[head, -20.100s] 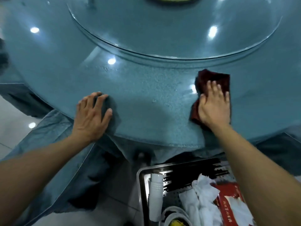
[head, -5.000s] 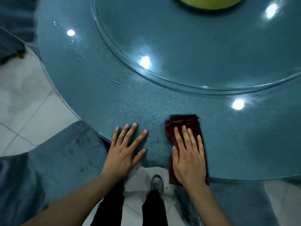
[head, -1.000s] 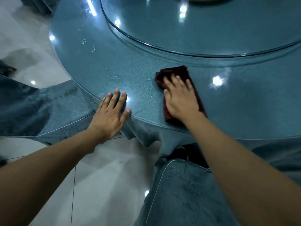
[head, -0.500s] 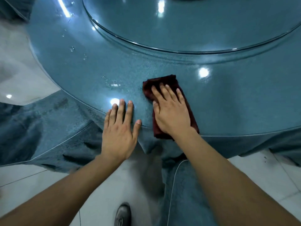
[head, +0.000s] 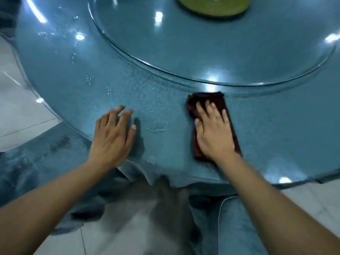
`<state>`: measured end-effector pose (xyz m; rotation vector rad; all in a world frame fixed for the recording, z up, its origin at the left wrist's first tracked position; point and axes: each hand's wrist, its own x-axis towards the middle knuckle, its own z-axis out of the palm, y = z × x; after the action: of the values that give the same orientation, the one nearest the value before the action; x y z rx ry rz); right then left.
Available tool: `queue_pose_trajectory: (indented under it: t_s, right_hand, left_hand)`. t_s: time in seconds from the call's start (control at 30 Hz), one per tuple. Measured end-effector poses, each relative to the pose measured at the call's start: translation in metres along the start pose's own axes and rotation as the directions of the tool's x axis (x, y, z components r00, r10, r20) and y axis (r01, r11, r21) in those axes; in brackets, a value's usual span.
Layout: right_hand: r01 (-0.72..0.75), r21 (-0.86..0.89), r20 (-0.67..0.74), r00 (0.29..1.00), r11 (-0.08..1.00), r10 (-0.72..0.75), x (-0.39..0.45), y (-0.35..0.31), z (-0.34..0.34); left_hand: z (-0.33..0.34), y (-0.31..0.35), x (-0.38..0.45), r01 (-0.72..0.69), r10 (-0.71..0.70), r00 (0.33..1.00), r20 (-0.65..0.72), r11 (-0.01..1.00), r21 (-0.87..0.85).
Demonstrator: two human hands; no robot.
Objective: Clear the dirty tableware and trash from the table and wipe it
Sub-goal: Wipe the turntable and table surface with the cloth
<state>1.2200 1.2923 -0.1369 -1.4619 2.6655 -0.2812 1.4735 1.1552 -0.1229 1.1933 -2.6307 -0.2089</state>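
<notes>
We look down on a round blue counter [head: 276,129] with a glossy top. Ceiling lights glare off it in several spots.

Right hand [head: 214,133]: flat, fingers straight and slightly spread, palm down on a dark red cloth [head: 207,99]. The cloth is folded into a long strip, lying on the counter between the near edge and the rim of the glass turntable [head: 211,46]. Its far end pokes out beyond the fingertips, close to the turntable rim but whether it touches we cannot tell. Its near end shows on either side of the wrist.

Left hand [head: 113,138]: open, fingers spread, thumb out to the side, laid on the bare counter near the edge, well apart from the cloth. It holds nothing. The fingertips are motion-blurred.

Between the two hands we note a small patch of water droplets [head: 156,127]; more droplets [head: 89,80] trail off toward the far left of the counter.

On the turntable, at the top of view, a green round mat [head: 213,8], partly cut off.

A blue tablecloth [head: 46,155] hangs in folds below the counter's edge. Pale floor tiles [head: 20,107] show at left and below.
</notes>
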Motion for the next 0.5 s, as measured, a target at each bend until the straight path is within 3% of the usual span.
queue_pose_trajectory:
  t_s: [0.1, 0.2, 0.5]
  right_hand:
    - [0.050, 0.006, 0.022, 0.999, 0.999, -0.050, -0.068, -0.040, 0.005]
    - [0.036, 0.010, 0.033, 0.999, 0.999, -0.036, -0.070, -0.043, 0.004]
    - [-0.143, -0.025, -0.053, 0.988, 0.989, 0.142, 0.108, -0.024, 0.015]
  left_hand:
    - [0.007, -0.009, 0.032, 0.061, -0.060, 0.998, 0.031, 0.998, -0.026]
    - [0.014, -0.010, 0.039, 0.063, -0.061, 0.996, 0.060, 0.998, -0.027]
    - [0.013, -0.011, 0.040, 0.108, -0.103, 0.991, 0.083, 0.992, -0.059]
